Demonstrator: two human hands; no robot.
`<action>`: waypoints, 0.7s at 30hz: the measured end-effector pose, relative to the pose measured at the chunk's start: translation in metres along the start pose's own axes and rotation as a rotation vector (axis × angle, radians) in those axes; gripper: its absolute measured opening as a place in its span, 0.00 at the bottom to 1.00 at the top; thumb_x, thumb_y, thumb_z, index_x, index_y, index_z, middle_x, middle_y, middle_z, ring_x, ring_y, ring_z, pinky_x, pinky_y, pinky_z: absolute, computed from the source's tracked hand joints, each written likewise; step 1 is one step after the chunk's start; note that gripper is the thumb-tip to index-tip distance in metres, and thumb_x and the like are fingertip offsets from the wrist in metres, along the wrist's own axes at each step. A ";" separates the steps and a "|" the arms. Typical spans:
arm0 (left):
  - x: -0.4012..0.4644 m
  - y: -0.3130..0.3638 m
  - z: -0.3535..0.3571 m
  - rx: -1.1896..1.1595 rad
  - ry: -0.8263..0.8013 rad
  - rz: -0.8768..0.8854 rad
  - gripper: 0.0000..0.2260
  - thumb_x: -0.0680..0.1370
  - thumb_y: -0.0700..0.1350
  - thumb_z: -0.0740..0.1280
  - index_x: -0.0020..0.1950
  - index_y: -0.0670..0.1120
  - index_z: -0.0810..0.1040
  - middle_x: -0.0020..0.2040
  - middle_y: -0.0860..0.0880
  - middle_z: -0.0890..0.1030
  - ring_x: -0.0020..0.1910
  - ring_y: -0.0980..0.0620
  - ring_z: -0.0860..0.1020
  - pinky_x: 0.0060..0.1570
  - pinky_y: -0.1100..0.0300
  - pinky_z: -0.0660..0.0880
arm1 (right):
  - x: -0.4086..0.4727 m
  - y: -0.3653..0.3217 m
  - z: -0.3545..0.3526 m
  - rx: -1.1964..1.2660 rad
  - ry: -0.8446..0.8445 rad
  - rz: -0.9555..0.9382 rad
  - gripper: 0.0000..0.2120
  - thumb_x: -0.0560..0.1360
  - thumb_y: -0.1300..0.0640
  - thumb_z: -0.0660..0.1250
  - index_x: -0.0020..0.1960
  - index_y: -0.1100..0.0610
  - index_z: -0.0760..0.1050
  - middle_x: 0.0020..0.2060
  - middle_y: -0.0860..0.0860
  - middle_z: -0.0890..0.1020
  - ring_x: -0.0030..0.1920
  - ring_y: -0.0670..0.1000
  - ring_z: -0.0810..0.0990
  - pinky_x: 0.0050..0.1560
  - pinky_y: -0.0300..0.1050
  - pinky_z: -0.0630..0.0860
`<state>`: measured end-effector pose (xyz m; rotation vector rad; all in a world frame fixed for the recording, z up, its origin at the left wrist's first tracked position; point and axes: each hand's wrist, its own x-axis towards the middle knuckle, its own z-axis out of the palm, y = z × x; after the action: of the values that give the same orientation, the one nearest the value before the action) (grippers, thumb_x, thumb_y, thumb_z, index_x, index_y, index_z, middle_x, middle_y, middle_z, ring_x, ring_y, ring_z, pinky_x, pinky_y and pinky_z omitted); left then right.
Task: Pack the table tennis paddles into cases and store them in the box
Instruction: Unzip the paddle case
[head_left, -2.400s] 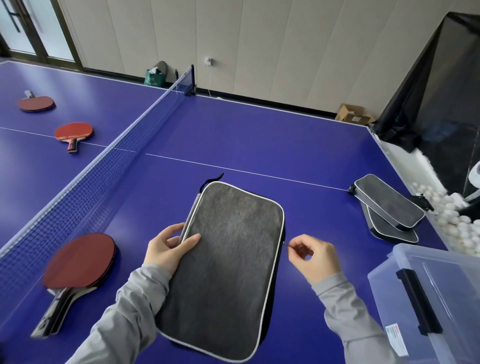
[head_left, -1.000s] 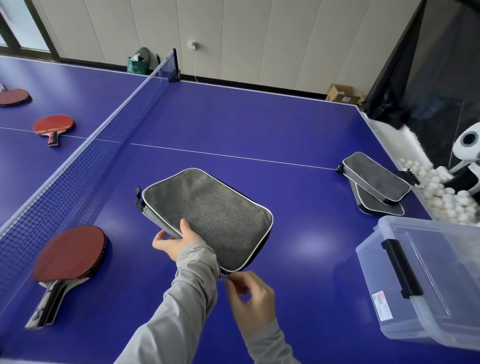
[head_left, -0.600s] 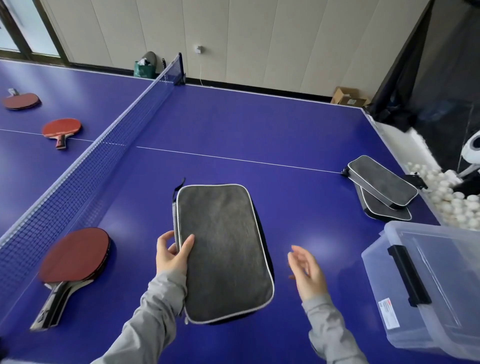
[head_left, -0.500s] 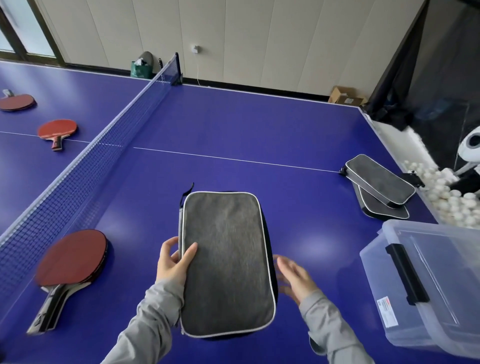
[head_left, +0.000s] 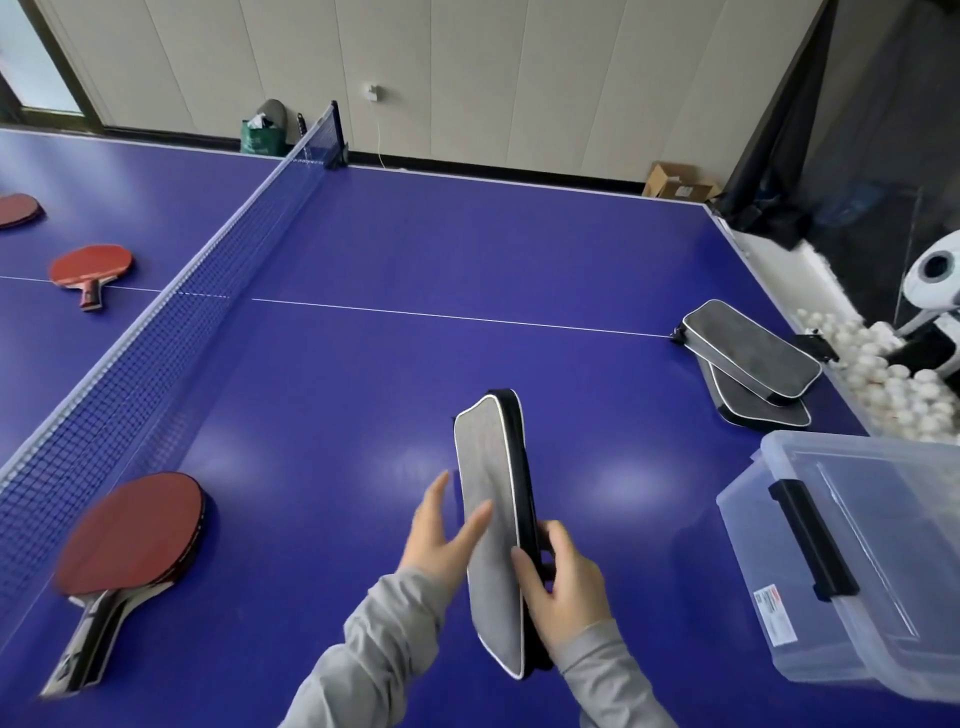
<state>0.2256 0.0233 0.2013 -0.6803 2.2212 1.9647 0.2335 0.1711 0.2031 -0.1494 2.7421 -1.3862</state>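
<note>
Two bare hands, left hand (head_left: 441, 540) and right hand (head_left: 563, 592), no gloves or rings visible. Both arms in light grey long sleeves (head_left: 384, 644), soft creased fabric, cuffs ending at the wrists.

Beige panel wall (head_left: 467, 67), window (head_left: 21, 57) far-L.

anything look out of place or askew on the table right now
Only mildly: the two grey cases near the clear box are stacked crooked, the top one skewed across the lower. Paddles lie loose. Nothing spilled or damaged.
</note>
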 end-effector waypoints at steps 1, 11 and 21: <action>-0.002 0.006 0.008 -0.058 -0.056 -0.032 0.28 0.75 0.51 0.67 0.72 0.54 0.61 0.72 0.52 0.64 0.71 0.50 0.64 0.70 0.50 0.64 | -0.004 -0.003 0.001 -0.032 -0.006 -0.006 0.07 0.74 0.52 0.66 0.52 0.49 0.73 0.40 0.39 0.81 0.42 0.45 0.81 0.42 0.43 0.77; -0.009 0.011 0.014 -0.197 -0.077 -0.163 0.20 0.78 0.48 0.64 0.69 0.55 0.67 0.64 0.51 0.74 0.55 0.52 0.77 0.43 0.49 0.80 | -0.013 -0.009 0.013 -0.007 -0.060 -0.007 0.07 0.79 0.56 0.57 0.54 0.51 0.73 0.39 0.44 0.81 0.42 0.48 0.80 0.42 0.43 0.74; 0.000 -0.004 -0.005 -0.083 -0.033 -0.063 0.17 0.76 0.41 0.67 0.58 0.61 0.70 0.53 0.54 0.78 0.41 0.55 0.82 0.30 0.56 0.80 | -0.006 0.002 0.017 0.051 0.006 -0.003 0.07 0.77 0.63 0.61 0.53 0.57 0.76 0.37 0.41 0.79 0.40 0.42 0.77 0.38 0.28 0.69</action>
<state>0.2284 0.0182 0.1984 -0.7130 2.0837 2.0322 0.2413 0.1596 0.1911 -0.1472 2.7093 -1.4585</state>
